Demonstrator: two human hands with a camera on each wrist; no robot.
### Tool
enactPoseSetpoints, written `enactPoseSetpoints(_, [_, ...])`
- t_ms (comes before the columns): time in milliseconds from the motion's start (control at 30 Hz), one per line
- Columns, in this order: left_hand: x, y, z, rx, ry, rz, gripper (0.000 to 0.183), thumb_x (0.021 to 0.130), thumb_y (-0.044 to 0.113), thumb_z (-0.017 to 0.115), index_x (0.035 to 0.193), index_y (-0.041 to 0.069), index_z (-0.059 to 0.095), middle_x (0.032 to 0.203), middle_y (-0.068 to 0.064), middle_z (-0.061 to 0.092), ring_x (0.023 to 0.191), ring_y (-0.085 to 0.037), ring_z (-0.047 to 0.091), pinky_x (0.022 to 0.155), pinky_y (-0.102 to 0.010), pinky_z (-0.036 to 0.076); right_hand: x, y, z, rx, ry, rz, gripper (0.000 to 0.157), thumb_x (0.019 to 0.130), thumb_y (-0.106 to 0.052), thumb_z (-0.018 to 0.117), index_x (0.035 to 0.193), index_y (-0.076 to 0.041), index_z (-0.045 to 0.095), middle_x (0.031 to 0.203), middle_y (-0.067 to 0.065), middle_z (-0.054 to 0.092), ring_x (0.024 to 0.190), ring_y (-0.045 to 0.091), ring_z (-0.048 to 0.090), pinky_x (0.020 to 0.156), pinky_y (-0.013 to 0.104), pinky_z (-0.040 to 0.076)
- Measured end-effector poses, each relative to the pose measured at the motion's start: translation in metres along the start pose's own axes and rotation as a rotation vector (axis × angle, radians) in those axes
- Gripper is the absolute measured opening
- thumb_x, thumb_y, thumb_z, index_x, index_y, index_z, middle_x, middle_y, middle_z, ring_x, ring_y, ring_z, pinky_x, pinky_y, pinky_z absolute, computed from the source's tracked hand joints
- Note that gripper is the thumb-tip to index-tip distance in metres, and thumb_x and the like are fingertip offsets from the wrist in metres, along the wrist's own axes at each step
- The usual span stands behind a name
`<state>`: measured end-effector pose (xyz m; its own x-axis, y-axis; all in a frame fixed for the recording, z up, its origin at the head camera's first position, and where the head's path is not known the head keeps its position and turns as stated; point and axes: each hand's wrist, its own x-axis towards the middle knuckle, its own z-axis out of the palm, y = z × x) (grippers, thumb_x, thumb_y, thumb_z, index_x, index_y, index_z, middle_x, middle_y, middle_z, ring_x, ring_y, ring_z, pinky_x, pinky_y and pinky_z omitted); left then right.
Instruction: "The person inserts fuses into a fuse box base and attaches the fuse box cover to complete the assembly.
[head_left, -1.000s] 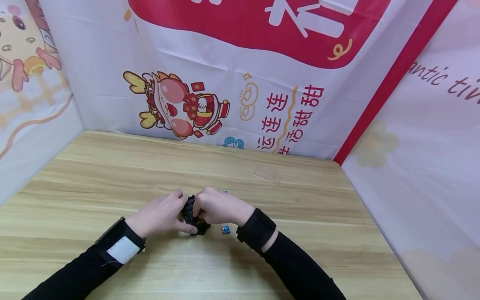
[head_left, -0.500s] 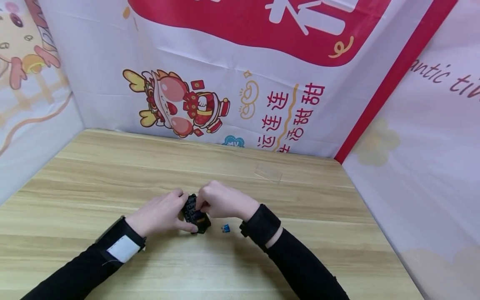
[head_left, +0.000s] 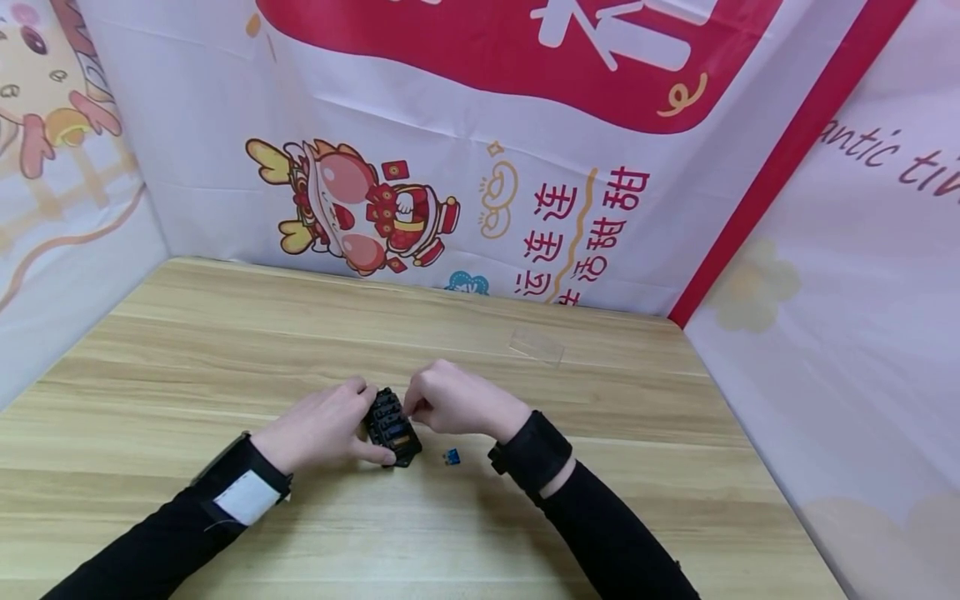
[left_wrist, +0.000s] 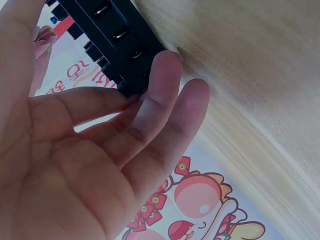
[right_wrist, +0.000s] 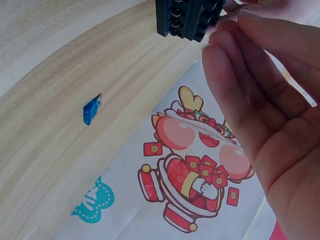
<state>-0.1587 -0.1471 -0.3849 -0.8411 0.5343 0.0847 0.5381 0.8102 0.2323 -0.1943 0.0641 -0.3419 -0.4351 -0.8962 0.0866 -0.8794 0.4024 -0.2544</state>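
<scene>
A black fuse box [head_left: 392, 427] with rows of slots stands tilted on the wooden table, small dark-blue and orange patches showing on its upper face. My left hand [head_left: 322, 427] grips it from the left, thumb at its near end; the left wrist view has fingers against its slotted side [left_wrist: 117, 35]. Right beside the box is my right hand [head_left: 461, 402], fingers curled and thumb and index tips together. I see nothing between those tips, but they are partly hidden. One blue blade fuse [head_left: 452, 457] lies on the table, also visible as a blue fuse [right_wrist: 91, 110] in the right wrist view.
A thin clear plastic piece [head_left: 537, 346] lies farther back on the table [head_left: 637, 467]. Printed cloth walls [head_left: 420, 100] close off the back and both sides.
My right hand has drawn back to the right from over the fuse box, uncovering more of its slots. My left hand stays in place on the box.
</scene>
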Motion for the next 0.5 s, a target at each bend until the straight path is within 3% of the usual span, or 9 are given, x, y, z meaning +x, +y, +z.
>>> enactPoseSetpoints(500, [0.000,-0.001,0.002,0.029,0.010,0.013,0.091,0.066,0.073,0.067,0.116,-0.003,0.057,0.101,-0.010,0.056,0.085,-0.018,0.057,0.069,-0.037,0.048,-0.017,0.006,-0.002,0.005,0.078,0.005,0.012,0.083,0.000,0.066,0.084,-0.010,0.073,0.079,-0.003,0.062,0.068,0.001,0.054,0.064,0.010,0.040])
